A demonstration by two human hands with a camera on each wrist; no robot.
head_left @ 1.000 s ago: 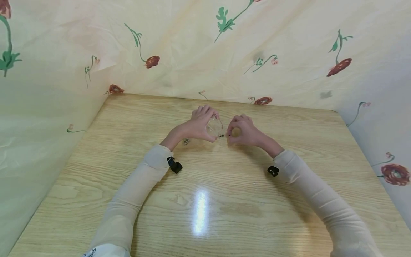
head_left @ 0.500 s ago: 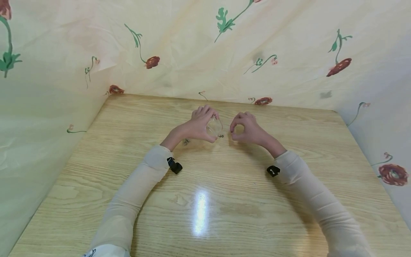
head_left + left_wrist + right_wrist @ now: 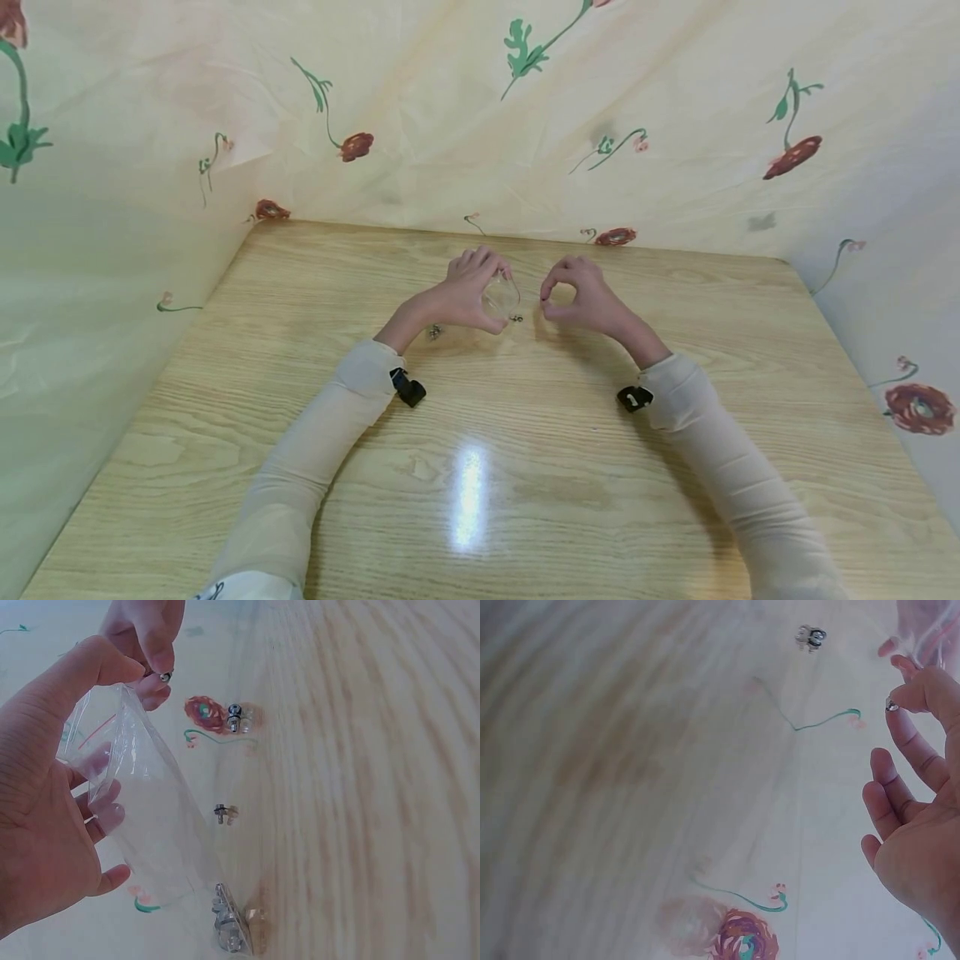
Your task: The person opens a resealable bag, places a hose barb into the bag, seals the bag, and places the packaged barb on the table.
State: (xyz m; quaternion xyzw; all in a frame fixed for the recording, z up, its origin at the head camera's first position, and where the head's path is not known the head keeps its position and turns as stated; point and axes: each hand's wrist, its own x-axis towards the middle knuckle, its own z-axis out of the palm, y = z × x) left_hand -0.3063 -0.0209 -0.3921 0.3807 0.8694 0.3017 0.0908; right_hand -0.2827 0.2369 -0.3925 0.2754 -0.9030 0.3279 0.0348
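My left hand [image 3: 472,292] holds a clear plastic bag [image 3: 157,802] by its mouth, spreading it wide with thumb and fingers. Several small shiny metal screws [image 3: 231,930] lie gathered in the bag's bottom corner, low over the table. To the right of the bag's mouth is my right hand [image 3: 581,296], pinching one small metal screw [image 3: 891,705] between thumb and forefinger, its other fingers loosely bent. Only the tip of that screw shows. Loose on the table, close to the bag, are more screws [image 3: 235,718], one of them a single small screw [image 3: 221,813].
The pale wood-grain table [image 3: 525,500] spreads out under both arms. A cream curtain with a flower print [image 3: 435,125] hangs along its back and sides. Black straps [image 3: 408,386] sit at both sleeve cuffs.
My right hand has drawn back slightly to the right and away from the bag, turning so the ring of thumb and forefinger looks wider. My left hand and the bag stay in place.
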